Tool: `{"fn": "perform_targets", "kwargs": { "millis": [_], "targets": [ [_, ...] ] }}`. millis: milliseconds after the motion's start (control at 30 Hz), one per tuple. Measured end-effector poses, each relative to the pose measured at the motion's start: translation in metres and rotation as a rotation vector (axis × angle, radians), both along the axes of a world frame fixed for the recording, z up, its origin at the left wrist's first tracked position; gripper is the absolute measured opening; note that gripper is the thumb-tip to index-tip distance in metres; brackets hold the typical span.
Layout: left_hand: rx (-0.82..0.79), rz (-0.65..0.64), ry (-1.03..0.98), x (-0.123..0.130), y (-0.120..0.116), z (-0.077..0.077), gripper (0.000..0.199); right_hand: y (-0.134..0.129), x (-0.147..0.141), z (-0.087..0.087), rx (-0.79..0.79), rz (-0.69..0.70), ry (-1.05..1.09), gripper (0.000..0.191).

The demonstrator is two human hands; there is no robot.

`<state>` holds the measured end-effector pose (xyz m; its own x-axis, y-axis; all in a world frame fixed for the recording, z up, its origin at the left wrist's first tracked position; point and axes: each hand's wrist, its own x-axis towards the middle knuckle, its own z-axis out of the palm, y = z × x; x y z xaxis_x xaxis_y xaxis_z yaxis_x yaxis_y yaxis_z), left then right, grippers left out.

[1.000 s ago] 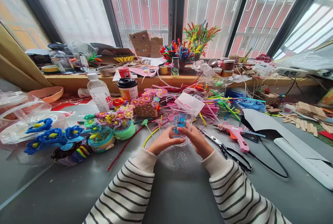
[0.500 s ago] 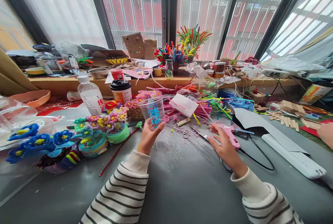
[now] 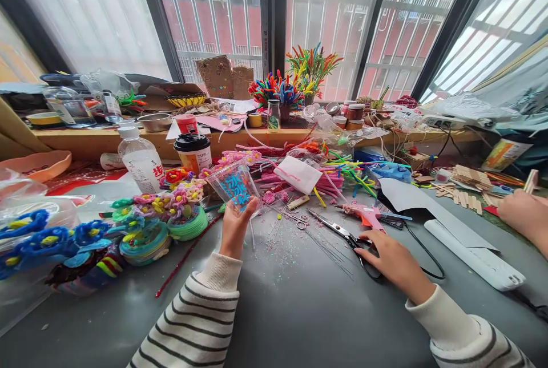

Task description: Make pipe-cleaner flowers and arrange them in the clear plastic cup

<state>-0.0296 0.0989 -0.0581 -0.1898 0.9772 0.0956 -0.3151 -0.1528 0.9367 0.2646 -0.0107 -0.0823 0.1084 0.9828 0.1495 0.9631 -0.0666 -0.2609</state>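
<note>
My left hand (image 3: 235, 228) is wrapped round a clear plastic cup (image 3: 233, 182) with blue lettering, tilted to the left above the grey table. My right hand (image 3: 391, 262) is at the black handles of a large pair of scissors (image 3: 340, 230), with thumb and fingers on either side of a handle. The scissors lie flat, their blades pointing away and left. Just beyond that hand lies a pink glue gun (image 3: 366, 214). Small scissors (image 3: 301, 221) and thin wires (image 3: 327, 248) lie between my hands, among scattered glitter.
Pipe-cleaner flowers in pots (image 3: 186, 219) stand on the left, near a plastic bottle (image 3: 139, 160) and a lidded paper cup (image 3: 193, 154). Pink pipe cleaners (image 3: 295, 177) are heaped behind. A white power strip (image 3: 475, 254) lies right. Another person's hand (image 3: 524, 214) holds a small wooden piece.
My right hand has moved from beside the glue gun back and down onto the scissors' handles. The cup in my left hand now tilts to the left. The other person's hand has come further into view.
</note>
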Motion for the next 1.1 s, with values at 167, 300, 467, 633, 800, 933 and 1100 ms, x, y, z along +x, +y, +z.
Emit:
{"fn": "perform_targets", "kwargs": {
  "millis": [167,300,467,633,800,933,1100],
  "targets": [
    [-0.006,0.010,-0.010,0.000,0.003,-0.002,0.050,0.032,-0.015,0.028,0.005,0.047,0.025,0.026],
    [-0.004,-0.004,0.033,-0.001,0.005,-0.004,0.050,0.084,-0.037,0.040,-0.013,0.145,0.093,0.038],
    [-0.018,-0.032,0.063,-0.002,0.002,-0.003,0.050,0.155,-0.067,0.036,-0.084,0.168,0.131,0.034],
    [-0.014,-0.032,0.049,0.000,-0.001,0.000,0.051,0.179,-0.081,0.030,-0.060,0.194,0.118,0.031],
    [0.013,-0.005,0.057,0.002,-0.004,0.004,0.050,0.163,-0.059,0.035,0.017,0.226,0.132,0.025],
    [0.024,0.011,0.063,0.002,-0.005,0.005,0.047,0.144,-0.018,0.048,0.072,0.130,0.127,0.032],
    [0.038,0.036,0.073,0.002,-0.005,0.006,0.044,0.128,0.037,0.055,0.129,-0.002,0.093,0.030]
  ]
}}
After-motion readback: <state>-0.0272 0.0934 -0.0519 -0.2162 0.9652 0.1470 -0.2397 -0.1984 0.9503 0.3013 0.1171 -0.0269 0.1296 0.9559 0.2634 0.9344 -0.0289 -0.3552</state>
